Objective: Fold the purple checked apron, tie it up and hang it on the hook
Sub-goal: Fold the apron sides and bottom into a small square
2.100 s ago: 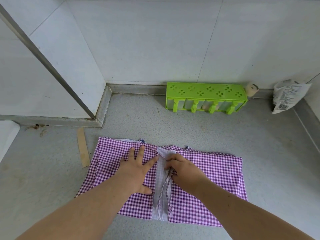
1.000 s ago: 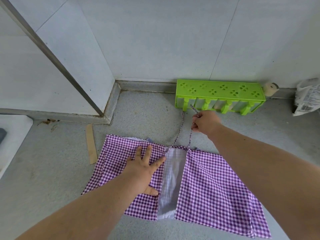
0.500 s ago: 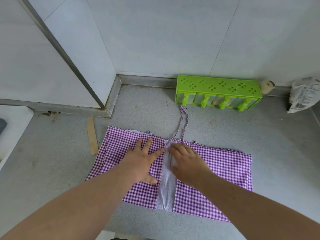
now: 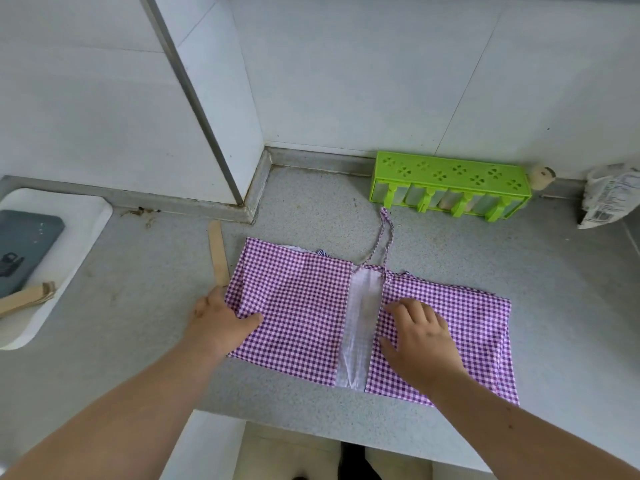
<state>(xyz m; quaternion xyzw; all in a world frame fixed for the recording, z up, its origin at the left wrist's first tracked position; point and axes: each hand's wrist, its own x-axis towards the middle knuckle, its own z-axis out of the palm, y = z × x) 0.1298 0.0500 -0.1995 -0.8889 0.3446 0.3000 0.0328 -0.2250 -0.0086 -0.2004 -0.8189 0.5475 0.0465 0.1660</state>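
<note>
Fingers of the left hand (image 4: 221, 320) pinch the apron's (image 4: 298, 306) left edge — right hand (image 4: 420, 336) pressing flat.

Fingertips of left hand (image 4: 221, 318) tucked under left edge of purple checked apron (image 4: 298, 306), hidden from view. Apron cloth beneath right hand (image 4: 420, 336) covered by palm. White tray (image 4: 69, 244) cut off by left frame edge; dark item on it too unclear to be identified. Printed bag (image 4: 609, 195) clipped by right edge, print too small to be read.
</note>
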